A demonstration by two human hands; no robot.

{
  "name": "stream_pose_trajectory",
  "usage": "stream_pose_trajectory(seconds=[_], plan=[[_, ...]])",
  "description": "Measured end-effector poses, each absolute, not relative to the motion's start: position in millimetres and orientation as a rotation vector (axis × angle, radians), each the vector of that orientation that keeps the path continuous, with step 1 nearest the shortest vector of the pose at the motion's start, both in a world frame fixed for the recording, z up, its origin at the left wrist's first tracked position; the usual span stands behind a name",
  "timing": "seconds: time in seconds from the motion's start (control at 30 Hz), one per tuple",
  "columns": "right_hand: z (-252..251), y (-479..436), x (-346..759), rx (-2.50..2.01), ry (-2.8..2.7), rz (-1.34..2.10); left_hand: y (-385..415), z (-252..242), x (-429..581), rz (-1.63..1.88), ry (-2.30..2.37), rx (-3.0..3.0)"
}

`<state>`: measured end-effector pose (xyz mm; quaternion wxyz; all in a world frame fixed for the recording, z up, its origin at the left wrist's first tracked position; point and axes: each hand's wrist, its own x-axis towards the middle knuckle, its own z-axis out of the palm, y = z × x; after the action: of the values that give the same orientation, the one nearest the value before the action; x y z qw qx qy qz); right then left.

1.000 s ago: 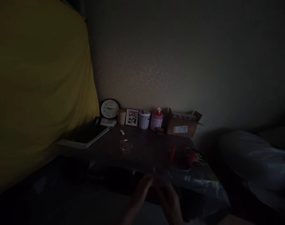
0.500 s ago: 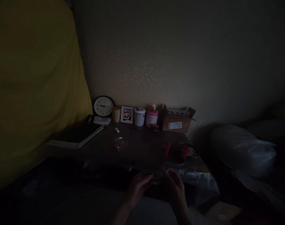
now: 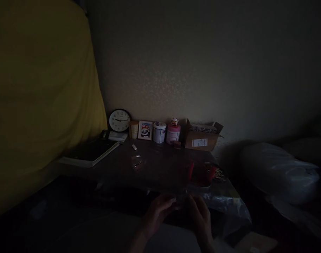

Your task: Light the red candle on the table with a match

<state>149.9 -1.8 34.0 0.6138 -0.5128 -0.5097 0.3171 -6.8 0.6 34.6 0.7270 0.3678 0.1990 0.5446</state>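
The room is very dark. The left hand [image 3: 157, 211] and the right hand [image 3: 202, 215] are near each other, low in the middle, by the front edge of the surface [image 3: 160, 168]. The left hand's grip is pinching a small pale thing [image 3: 174, 200] at the tips of the thumb and finger. It is too dim to tell what the thing is. The small pale thing is in the gap between the two hands, on the left hand's side. The right hand has its fingers bent and turned in toward the left hand. I cannot tell if its grip is pinching something.

A shiny clear sheet [image 3: 229, 203] hangs over the front edge, close to the right hand. Past that hand are two red things [image 3: 191, 171], next to a dish of thin bits [image 3: 219, 174].

Farther back on the surface are a little white stick [image 3: 134, 147] and a small shiny thing [image 3: 137, 164]. A big dark book [image 3: 90, 151] lies on the left, near a yellow cloth [image 3: 44, 88]. Along the wall [image 3: 202, 70] stand a round clock [image 3: 119, 120], a tan cup [image 3: 134, 130], a panda picture [image 3: 145, 130], a white tin [image 3: 159, 133] and a pink tin [image 3: 173, 135]. A little cat figure [image 3: 174, 122] sits on top of the pink tin. A brown box [image 3: 202, 140] with its flaps up is on the right. Beyond the surface, a pale puffy bag [image 3: 277, 172] lies on the right.
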Motion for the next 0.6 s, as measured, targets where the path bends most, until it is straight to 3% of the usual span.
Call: stream_pose_trajectory(seconds=[0.6], plan=[[14.4,-3.3,145.5,-1.28,-1.722,0.269,2.2,33.9,-1.9,1.252,0.644,0.831]])
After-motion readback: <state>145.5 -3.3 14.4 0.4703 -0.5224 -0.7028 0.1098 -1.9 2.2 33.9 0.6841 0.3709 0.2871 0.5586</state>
